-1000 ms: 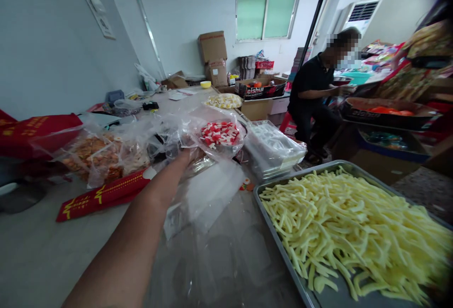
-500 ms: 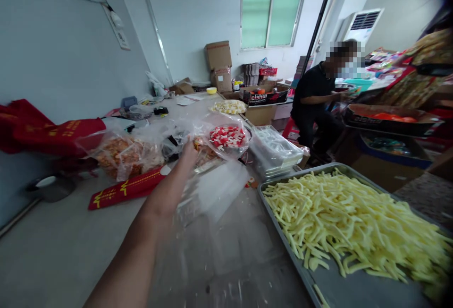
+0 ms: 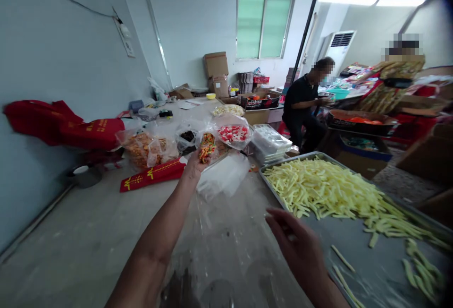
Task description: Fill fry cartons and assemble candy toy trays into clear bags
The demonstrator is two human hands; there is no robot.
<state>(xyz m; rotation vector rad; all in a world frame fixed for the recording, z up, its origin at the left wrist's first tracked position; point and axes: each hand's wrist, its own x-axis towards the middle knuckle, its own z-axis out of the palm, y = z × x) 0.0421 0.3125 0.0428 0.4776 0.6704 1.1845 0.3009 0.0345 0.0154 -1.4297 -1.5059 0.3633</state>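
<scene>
My left hand [image 3: 197,165] reaches forward over the table, closed on a brightly speckled, multicoloured snack piece [image 3: 207,148]; I cannot make out its exact kind. Close to that hand are a bag of dark pieces [image 3: 187,139], a bag of red and white pieces [image 3: 233,133] and a stack of clear plastic bags [image 3: 222,175]. My right hand [image 3: 295,239] hovers beside the near left edge of a metal tray [image 3: 300,232], its fingers loosely bent and apart, with nothing seen in them. Pale yellow strips [image 3: 329,187] are heaped on the tray.
A bag of orange-brown snacks [image 3: 148,149], a red printed packet [image 3: 152,175] and a grey pot [image 3: 85,175] stand on the left. Stacked plastic packs [image 3: 271,142] lie behind the tray. A seated person [image 3: 300,98] and a standing person [image 3: 389,81] are at the right.
My right hand has come into view beside the tray. My left hand now shows the multicoloured piece raised more clearly. The view has tilted up and shifted to the right.
</scene>
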